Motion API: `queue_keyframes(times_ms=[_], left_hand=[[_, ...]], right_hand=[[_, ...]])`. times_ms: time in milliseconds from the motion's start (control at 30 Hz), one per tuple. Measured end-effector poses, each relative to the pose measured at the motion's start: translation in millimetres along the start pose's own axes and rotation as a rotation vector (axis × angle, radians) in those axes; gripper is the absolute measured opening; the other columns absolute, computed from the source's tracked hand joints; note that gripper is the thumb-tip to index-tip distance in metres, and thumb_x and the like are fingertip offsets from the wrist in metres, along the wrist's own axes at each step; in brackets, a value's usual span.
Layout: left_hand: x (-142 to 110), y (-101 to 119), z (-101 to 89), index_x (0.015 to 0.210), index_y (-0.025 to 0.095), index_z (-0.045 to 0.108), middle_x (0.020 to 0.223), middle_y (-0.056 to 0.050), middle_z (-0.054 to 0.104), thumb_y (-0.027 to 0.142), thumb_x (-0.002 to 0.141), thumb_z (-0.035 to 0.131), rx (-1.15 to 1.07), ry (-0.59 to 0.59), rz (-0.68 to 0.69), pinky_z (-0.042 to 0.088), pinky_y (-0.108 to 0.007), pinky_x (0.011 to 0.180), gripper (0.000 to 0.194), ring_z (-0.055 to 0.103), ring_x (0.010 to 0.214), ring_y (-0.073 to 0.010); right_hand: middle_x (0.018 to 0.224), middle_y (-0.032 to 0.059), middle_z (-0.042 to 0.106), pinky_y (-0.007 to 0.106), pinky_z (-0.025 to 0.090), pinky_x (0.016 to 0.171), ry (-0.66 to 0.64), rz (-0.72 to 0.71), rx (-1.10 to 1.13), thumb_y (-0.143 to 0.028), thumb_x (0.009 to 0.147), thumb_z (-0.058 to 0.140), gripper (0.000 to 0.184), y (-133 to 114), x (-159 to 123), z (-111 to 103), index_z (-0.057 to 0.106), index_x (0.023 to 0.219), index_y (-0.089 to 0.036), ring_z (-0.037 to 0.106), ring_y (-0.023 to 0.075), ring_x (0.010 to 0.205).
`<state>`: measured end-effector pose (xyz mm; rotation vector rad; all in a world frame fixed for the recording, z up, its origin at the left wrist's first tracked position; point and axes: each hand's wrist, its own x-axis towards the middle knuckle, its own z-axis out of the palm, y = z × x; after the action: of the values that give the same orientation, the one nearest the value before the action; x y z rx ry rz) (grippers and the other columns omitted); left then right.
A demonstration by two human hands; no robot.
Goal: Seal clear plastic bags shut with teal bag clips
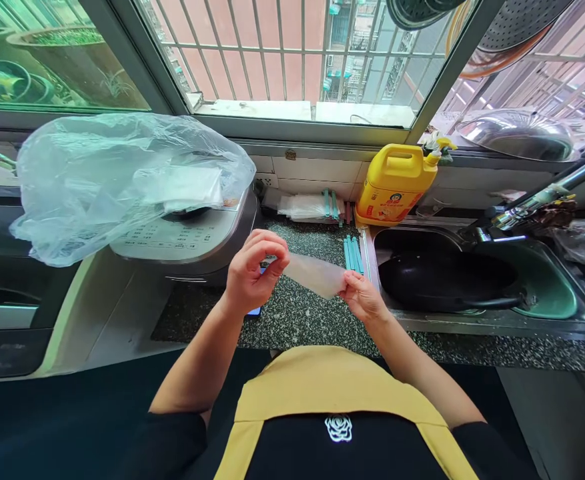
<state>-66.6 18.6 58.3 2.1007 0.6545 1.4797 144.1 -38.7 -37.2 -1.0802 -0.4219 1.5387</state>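
Note:
A small, clear plastic bag (316, 275) is stretched between my two hands above the speckled dark countertop (302, 320). My left hand (257, 270) pinches its left end between thumb and fingers. At the other end, the bag's lower right corner is gripped by my right hand (363, 297). Just behind my right hand lie several teal sealing clips (353, 253) on the counter. Farther back, flat plastic packets (308, 207) rest near the wall with teal clips on them. Under my left wrist a blue-edged object (255, 311) shows only in part.
To the left, a large clear plastic bag (87, 180) covers part of a grey-lidded appliance (187, 233). A yellow jug (395, 187) stands by the sink rim (369, 257). In the sink sits a black wok (442, 283), beneath the faucet (512, 217).

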Motion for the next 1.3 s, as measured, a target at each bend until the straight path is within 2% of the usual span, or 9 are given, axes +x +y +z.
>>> queue_keyframes(times_ms=[300, 433, 533, 700, 833, 967, 1067, 1167, 1300], left_hand=[[-6.5, -2.0, -4.3, 0.075, 0.019, 0.055, 0.075, -0.003, 0.058, 0.022, 0.085, 0.056, -0.008, 0.030, -0.036, 0.046, -0.031, 0.070, 0.011, 0.054, 0.076, -0.0152], [-3.5, 4.0, -3.6, 0.076, 0.018, 0.054, 0.075, -0.003, 0.060, 0.019, 0.085, 0.055, 0.099, -0.046, 0.022, 0.047, -0.030, 0.070, 0.010, 0.054, 0.076, -0.0147], [-0.2, 7.4, 3.3, 0.076, 0.018, 0.053, 0.075, -0.003, 0.061, 0.015, 0.085, 0.055, 0.129, -0.121, 0.082, 0.047, -0.029, 0.070, 0.009, 0.054, 0.076, -0.0143], [2.5, 9.6, 9.9, 0.074, 0.018, 0.053, 0.074, -0.003, 0.062, 0.017, 0.085, 0.054, 0.141, -0.123, 0.061, 0.046, -0.030, 0.071, 0.011, 0.055, 0.075, -0.0147], [2.2, 9.6, 6.3, 0.074, 0.018, 0.054, 0.074, -0.003, 0.061, 0.018, 0.086, 0.054, 0.116, -0.041, -0.010, 0.046, -0.031, 0.072, 0.012, 0.055, 0.075, -0.0148], [3.4, 7.8, 3.3, 0.074, 0.017, 0.054, 0.074, -0.003, 0.062, 0.019, 0.086, 0.055, 0.140, -0.070, -0.025, 0.047, -0.030, 0.072, 0.012, 0.055, 0.076, -0.0151], [4.0, 6.4, 7.4, 0.074, 0.017, 0.055, 0.075, -0.004, 0.063, 0.019, 0.086, 0.054, 0.183, -0.134, -0.034, 0.046, -0.029, 0.071, 0.012, 0.055, 0.076, -0.0151], [3.7, 7.9, 20.8, 0.074, 0.017, 0.056, 0.075, -0.003, 0.064, 0.019, 0.085, 0.055, 0.224, -0.290, -0.027, 0.045, -0.030, 0.072, 0.012, 0.054, 0.075, -0.0153], [4.0, 11.5, 38.6, 0.072, 0.017, 0.058, 0.075, -0.003, 0.066, 0.020, 0.085, 0.056, 0.194, -0.418, -0.024, 0.044, -0.031, 0.075, 0.013, 0.055, 0.075, -0.0160]], right_hand=[[0.054, -0.0045, 0.050, 0.024, 0.039, 0.053, 0.068, -0.075, -0.231, -0.058, 0.042, 0.081, 0.050, 7.9, 2.4, -11.9, 0.058, 0.058, -0.017, 0.043, 0.0083, 0.052], [0.067, -0.0014, 0.056, 0.028, 0.042, 0.062, 0.123, -0.458, -0.498, -0.060, 0.061, 0.072, 0.043, -9.9, -1.1, -10.3, 0.065, 0.077, -0.020, 0.048, 0.0119, 0.062], [0.086, 0.0037, 0.060, 0.033, 0.045, 0.074, -0.089, -0.830, -0.779, -0.052, 0.071, 0.070, 0.035, -24.7, -8.6, 8.4, 0.068, 0.089, -0.023, 0.054, 0.0174, 0.080], [0.072, 0.0024, 0.058, 0.033, 0.044, 0.069, -0.174, -1.118, -1.008, -0.028, 0.086, 0.058, 0.013, -19.0, -14.8, 31.9, 0.066, 0.079, -0.022, 0.054, 0.0164, 0.074], [0.075, 0.0043, 0.060, 0.033, 0.044, 0.067, -0.127, -1.169, -1.118, -0.029, 0.084, 0.060, 0.011, 3.0, -12.7, 15.0, 0.064, 0.081, -0.021, 0.054, 0.0183, 0.076], [0.068, 0.0031, 0.059, 0.031, 0.042, 0.063, -0.151, -1.101, -1.263, -0.023, 0.086, 0.055, 0.015, 15.8, -10.0, -13.6, 0.063, 0.073, -0.020, 0.052, 0.0171, 0.068], [0.079, 0.0052, 0.062, 0.033, 0.045, 0.066, -0.188, -1.040, -1.246, -0.031, 0.083, 0.061, 0.013, 6.7, -13.0, -21.8, 0.064, 0.089, -0.020, 0.056, 0.0191, 0.075], [0.089, 0.0072, 0.061, 0.035, 0.048, 0.071, -0.167, -1.083, -1.102, -0.035, 0.082, 0.063, 0.027, -13.7, -20.0, -8.4, 0.061, 0.105, -0.021, 0.057, 0.0202, 0.082], [0.077, 0.0035, 0.060, 0.032, 0.046, 0.068, -0.200, -1.070, -1.018, -0.030, 0.082, 0.061, 0.009, -33.0, -25.6, 25.3, 0.061, 0.083, -0.021, 0.055, 0.0171, 0.074]])
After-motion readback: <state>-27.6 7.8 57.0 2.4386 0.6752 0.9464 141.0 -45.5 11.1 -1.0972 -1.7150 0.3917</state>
